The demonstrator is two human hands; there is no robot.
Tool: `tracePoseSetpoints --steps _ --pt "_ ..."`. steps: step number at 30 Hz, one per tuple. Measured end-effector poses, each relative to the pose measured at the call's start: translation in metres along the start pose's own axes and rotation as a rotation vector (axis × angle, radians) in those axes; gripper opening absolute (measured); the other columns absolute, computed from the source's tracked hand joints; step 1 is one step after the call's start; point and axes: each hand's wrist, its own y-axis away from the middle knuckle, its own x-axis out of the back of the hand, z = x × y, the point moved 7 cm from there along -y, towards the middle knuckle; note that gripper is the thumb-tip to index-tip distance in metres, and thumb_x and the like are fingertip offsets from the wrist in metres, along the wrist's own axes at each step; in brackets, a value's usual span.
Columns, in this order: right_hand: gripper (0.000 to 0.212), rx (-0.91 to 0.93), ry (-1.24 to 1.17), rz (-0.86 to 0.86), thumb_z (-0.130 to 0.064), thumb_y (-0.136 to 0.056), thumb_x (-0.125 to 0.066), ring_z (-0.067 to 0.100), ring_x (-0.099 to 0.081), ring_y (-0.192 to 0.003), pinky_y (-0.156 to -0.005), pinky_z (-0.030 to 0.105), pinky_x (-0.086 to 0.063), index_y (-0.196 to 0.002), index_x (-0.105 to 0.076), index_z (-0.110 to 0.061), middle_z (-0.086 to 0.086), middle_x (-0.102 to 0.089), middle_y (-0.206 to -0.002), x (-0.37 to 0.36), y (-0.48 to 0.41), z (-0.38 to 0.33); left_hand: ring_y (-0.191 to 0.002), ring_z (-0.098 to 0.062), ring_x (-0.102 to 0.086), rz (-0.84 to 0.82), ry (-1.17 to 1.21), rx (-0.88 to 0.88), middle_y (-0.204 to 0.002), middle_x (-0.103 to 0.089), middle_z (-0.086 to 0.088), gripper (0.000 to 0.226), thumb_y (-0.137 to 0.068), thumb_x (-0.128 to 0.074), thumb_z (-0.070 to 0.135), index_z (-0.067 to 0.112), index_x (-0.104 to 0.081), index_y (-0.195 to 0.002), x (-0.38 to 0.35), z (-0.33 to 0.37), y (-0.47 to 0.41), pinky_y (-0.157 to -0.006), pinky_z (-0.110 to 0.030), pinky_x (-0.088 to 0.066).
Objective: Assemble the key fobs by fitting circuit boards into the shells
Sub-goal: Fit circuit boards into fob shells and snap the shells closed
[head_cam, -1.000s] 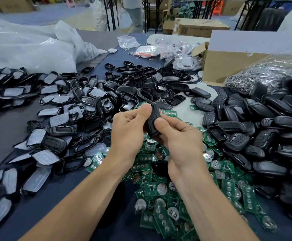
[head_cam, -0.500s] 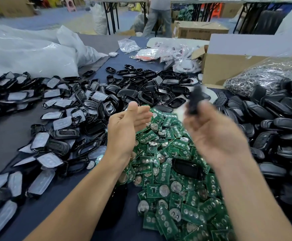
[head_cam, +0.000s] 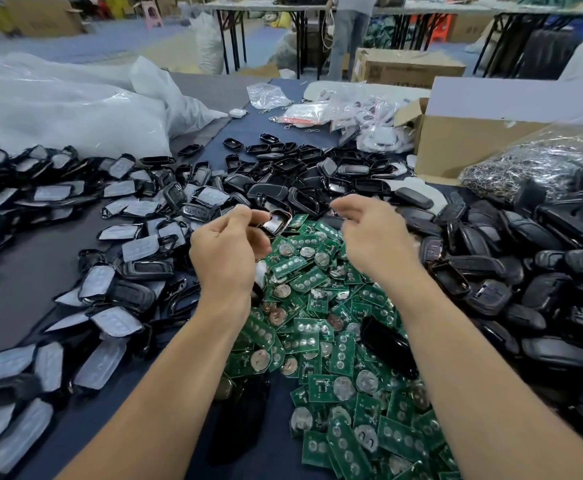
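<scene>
Gone from the right hand (head_cam: 373, 237) is the closed fob it was carrying off. Its fingers now hang loosely curled and empty, apart from the left hand (head_cam: 227, 251), which has picked up and pinches a black plastic open half-shell (head_cam: 278, 223) above the heap of green rectangular circuit boards (head_cam: 318, 323). Such a fingertip pinch on glossy plastic could let the shell twist or drop when a board is pressed in. The boards overlap thickly, so two may lift together. Heaped black closed fobs (head_cam: 543, 271) and film-covered black shells (head_cam: 110, 237) crowd the dark tabletop (head_cam: 23, 271) on either side.
</scene>
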Motion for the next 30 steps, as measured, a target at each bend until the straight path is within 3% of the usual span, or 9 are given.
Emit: tracePoseSetpoints --steps 3,7,11,13,16,20,22,27,30 --pt "0.037 0.018 0.317 -0.078 -0.004 -0.100 -0.050 0.024 -0.068 -0.088 -0.070 0.032 -0.055 -0.129 -0.070 -0.017 0.009 -0.074 -0.118 -0.021 -0.033 0.000 -0.048 -0.011 -0.050 0.037 -0.014 0.000 -0.049 -0.057 0.003 0.044 -0.104 -0.058 0.028 0.024 -0.080 -0.066 0.005 -0.001 -0.006 -0.056 -0.023 -0.048" --pt "0.038 0.224 0.926 -0.318 -0.007 -0.094 -0.051 0.032 -0.060 -0.115 -0.097 0.040 -0.042 -0.129 -0.064 -0.015 0.001 -0.058 -0.143 -0.052 -0.046 0.000 -0.046 -0.010 -0.046 0.059 -0.014 0.028 -0.047 -0.054 0.004 0.042 -0.100 -0.060 0.027 0.024 -0.079 -0.063 0.006 -0.003 -0.010 -0.057 -0.025 -0.046" --pt "0.042 0.077 0.948 -0.319 -0.014 -0.097 -0.047 0.044 -0.051 -0.124 -0.095 0.048 -0.040 -0.138 -0.050 -0.010 0.017 -0.047 -0.142 -0.040 -0.052 0.006 -0.045 -0.012 -0.043 0.029 -0.038 0.022 -0.047 -0.052 0.002 0.041 -0.098 -0.060 0.026 0.024 -0.078 -0.061 0.003 -0.001 -0.006 -0.051 -0.023 -0.042" --pt "0.045 0.012 0.902 -0.249 -0.016 -0.097 -0.053 0.041 -0.054 -0.123 -0.099 0.049 -0.041 -0.141 -0.048 -0.013 0.017 -0.052 -0.137 -0.028 -0.050 0.004 -0.046 -0.015 -0.041 0.014 -0.054 0.011 -0.048 -0.051 0.001 0.040 -0.098 -0.060 0.026 0.025 -0.078 -0.062 0.002 0.000 -0.003 -0.048 -0.021 -0.040" --pt "0.030 -0.029 0.654 -0.076 -0.011 -0.093 -0.065 0.027 -0.059 -0.100 -0.101 0.044 -0.046 -0.119 -0.058 -0.024 0.005 -0.067 -0.118 -0.009 -0.033 0.002 -0.045 -0.015 -0.039 0.002 -0.085 -0.009 -0.048 -0.051 0.000 0.038 -0.098 -0.059 0.026 0.024 -0.078 -0.065 -0.001 0.003 -0.002 -0.046 -0.020 -0.039" --pt "0.023 -0.059 0.238 0.188 -0.016 -0.086 -0.080 0.008 -0.066 -0.072 -0.063 0.026 -0.047 -0.079 -0.064 -0.032 -0.019 -0.068 -0.077 0.014 0.009 0.006 -0.043 -0.014 -0.039 -0.033 -0.133 -0.031 -0.046 -0.051 0.001 0.036 -0.097 -0.060 0.025 0.023 -0.077 -0.066 -0.006 0.004 0.002 -0.047 -0.019 -0.043" --pt "0.023 -0.010 0.052 0.332 -0.012 -0.082 -0.083 0.004 -0.064 -0.060 -0.056 0.023 -0.050 -0.076 -0.070 -0.030 -0.020 -0.067 -0.067 0.025 0.032 0.005 -0.045 -0.015 -0.042 -0.076 -0.167 -0.059 -0.048 -0.053 0.001 0.035 -0.097 -0.061 0.026 0.024 -0.078 -0.067 -0.010 0.005 0.004 -0.050 -0.019 -0.045" --pt "0.036 0.170 -0.229 0.264 0.008 -0.083 -0.075 -0.002 -0.074 -0.089 -0.088 0.022 -0.060 -0.084 -0.081 -0.028 -0.020 -0.078 -0.095 0.015 0.064 -0.005 -0.053 -0.013 -0.064 -0.345 -0.246 -0.176 -0.064 -0.073 -0.001 0.032 -0.097 -0.060 0.043 0.029 -0.082 -0.078 -0.032 0.008 0.020 -0.058 -0.023 -0.054" --pt "0.037 0.253 -0.210 0.217 0.006 -0.084 -0.074 -0.003 -0.070 -0.109 -0.102 0.028 -0.056 -0.092 -0.084 -0.028 -0.016 -0.076 -0.116 0.009 0.067 -0.011 -0.061 -0.017 -0.071 -0.520 -0.147 -0.110 -0.078 -0.078 -0.002 0.026 -0.101 -0.064 0.028 0.029 -0.085 -0.085 -0.044 0.004 0.028 -0.061 -0.032 -0.061"
